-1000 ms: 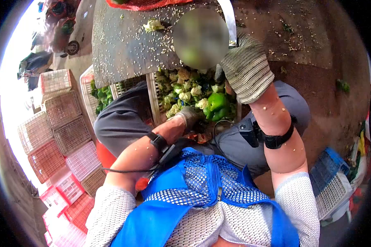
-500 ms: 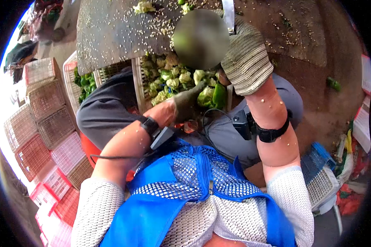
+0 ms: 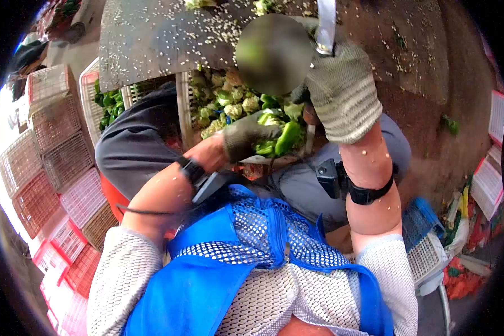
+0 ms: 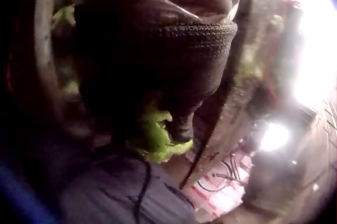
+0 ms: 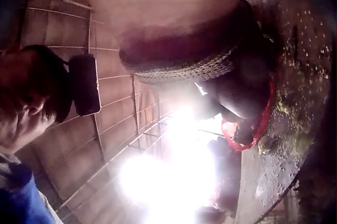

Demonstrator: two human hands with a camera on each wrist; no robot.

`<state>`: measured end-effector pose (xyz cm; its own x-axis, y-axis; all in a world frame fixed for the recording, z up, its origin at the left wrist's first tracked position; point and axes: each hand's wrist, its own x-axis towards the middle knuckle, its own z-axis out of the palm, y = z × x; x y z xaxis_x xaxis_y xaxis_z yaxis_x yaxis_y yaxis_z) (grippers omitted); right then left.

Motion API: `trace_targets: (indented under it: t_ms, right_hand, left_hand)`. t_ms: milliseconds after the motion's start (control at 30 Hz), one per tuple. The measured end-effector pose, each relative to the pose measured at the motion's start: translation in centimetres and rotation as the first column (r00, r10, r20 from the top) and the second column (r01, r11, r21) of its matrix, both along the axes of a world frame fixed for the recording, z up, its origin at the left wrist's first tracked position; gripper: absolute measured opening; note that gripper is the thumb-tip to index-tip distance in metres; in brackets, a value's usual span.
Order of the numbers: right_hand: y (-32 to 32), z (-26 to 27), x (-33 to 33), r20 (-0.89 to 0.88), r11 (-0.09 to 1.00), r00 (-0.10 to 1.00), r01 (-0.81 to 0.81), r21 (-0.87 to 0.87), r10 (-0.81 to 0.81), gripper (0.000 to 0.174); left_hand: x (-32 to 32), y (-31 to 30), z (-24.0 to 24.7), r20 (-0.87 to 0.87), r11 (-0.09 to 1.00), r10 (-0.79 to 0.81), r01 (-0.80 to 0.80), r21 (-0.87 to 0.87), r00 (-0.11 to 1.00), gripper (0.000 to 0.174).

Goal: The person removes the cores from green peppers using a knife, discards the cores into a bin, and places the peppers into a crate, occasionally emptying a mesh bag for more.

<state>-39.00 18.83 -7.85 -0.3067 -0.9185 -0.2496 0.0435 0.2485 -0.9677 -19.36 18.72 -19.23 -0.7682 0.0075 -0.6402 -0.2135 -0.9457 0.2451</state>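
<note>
In the head view my gloved left hand [image 3: 249,136] grips green bell pepper pieces [image 3: 287,139] low over a white crate [image 3: 183,112] of pale pepper cores [image 3: 235,109]. The left wrist view shows the dark glove [image 4: 181,71] with fingers curled at a ragged green pepper piece [image 4: 158,142]. My gloved right hand [image 3: 344,92] holds a knife [image 3: 326,25], its blade pointing away over the board. A blurred round patch beside the right hand hides part of the board there. In the right wrist view the glove's cuff [image 5: 179,71] shows, but the knife is hidden.
Pale seeds lie scattered over the board [image 3: 145,45]. A crate of green peppers [image 3: 109,109] stands left of the bent knee. Stacked plastic crates [image 3: 45,140] line the far left; a blue crate [image 3: 417,221] is at the right. A red net [image 5: 255,140] shows beside the board.
My left hand has risen from low in the crate toward the right hand, with the green pepper shifting beside its fingers. The right hand still holds the knife. The head view has turned slightly.
</note>
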Motion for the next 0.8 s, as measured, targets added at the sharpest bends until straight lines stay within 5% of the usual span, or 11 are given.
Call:
trace_targets:
  t_ms: [67,167,300,467,500,567,600,700,733,767,800]
  right_hand:
    - [0.1,0.6,0.3,0.007,0.999,0.999,0.035,0.027,-0.035,0.034]
    - [0.0,0.7,0.4,0.037,0.998,0.998,0.057,-0.024,-0.056,0.030]
    - [0.2,1.0,1.5,0.311,0.990,0.950,0.028,-0.140,0.018,0.069]
    - [-1.0,1.2,1.5,-0.143,0.919,0.986,-0.138,-0.368,0.091,0.091]
    - [-1.5,2.1,1.7,-0.319,0.922,0.946,-0.074,-0.380,-0.055,0.098]
    - [-1.7,1.6,1.3,-0.250,0.941,0.962,0.020,-0.337,-0.110,0.105]
    - [-1.8,1.4,1.2,-0.268,0.948,0.958,0.015,-0.319,-0.106,0.104]
    - [-2.5,1.4,1.8,-0.279,0.950,0.955,0.011,-0.313,-0.103,0.100]
    - [-2.7,0.6,2.5,-0.282,0.938,0.948,0.046,-0.344,-0.150,0.094]
    - [-3.1,0.6,2.9,-0.274,0.943,0.951,0.049,-0.330,-0.145,0.091]
    - [-3.6,0.5,3.1,-0.265,0.947,0.954,0.049,-0.317,-0.138,0.088]
  left_hand:
    - [2.3,-2.2,1.6,-0.065,0.948,0.072,-0.089,-0.305,0.995,0.046]
    - [4.1,-6.5,7.4,0.248,0.751,0.202,0.013,-0.660,0.947,0.064]
    - [3.1,-10.3,12.9,0.011,0.186,0.229,-0.032,-0.982,0.973,0.070]
    - [-2.2,-10.7,15.0,-0.206,0.108,0.122,-0.219,-0.970,0.971,0.073]
    - [-3.1,-11.0,15.3,-0.180,0.021,0.067,-0.182,-0.983,0.981,0.068]
    - [-4.3,-11.6,14.7,-0.019,-0.179,0.058,-0.008,-0.984,0.998,0.063]
    - [-5.2,-12.0,14.9,0.019,-0.448,0.144,0.082,-0.891,0.989,0.049]
    - [-6.4,-11.5,14.5,0.023,-0.090,0.334,0.056,-0.994,0.942,0.048]
    - [-6.7,-11.6,14.2,-0.038,-0.134,0.387,0.015,-0.991,0.921,0.041]
    - [-6.8,-11.9,14.5,-0.042,0.115,0.425,-0.100,-0.988,0.904,0.032]
    - [-6.5,-12.8,14.0,-0.052,0.181,0.447,-0.147,-0.972,0.893,0.029]
